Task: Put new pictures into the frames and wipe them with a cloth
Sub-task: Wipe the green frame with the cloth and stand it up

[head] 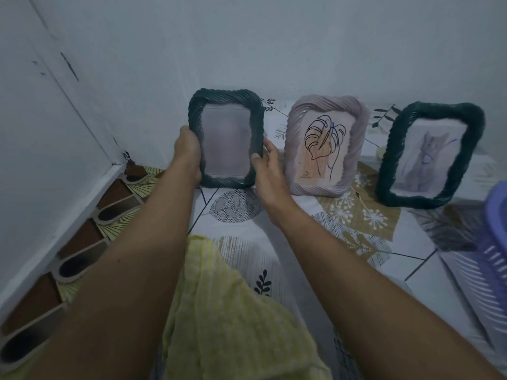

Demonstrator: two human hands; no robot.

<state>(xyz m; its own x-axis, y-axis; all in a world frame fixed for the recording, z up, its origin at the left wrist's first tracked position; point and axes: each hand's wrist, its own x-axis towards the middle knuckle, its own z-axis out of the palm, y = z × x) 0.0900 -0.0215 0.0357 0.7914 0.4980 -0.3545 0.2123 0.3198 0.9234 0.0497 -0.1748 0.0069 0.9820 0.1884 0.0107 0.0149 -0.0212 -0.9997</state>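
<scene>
Now I am holding the dark green rope-rimmed picture frame (pixel 226 138) upright, long axis vertical, my left hand (pixel 186 152) gripping its left edge, my right hand (pixel 267 165) pinching its right edge.

It is dim in here, all washed a cool bluish grey, and the wall (pixel 274 37) is evenly lit with no clear source. Shadows are faint. A milky haze covers the glass of the left-hand green frame (pixel 226 141). Toward the edge the lens bends the right-hand green frame (pixel 428 157) and smears the purple basket (pixel 496 215). The yellow cloth (pixel 219 311) close by looks soft.
</scene>
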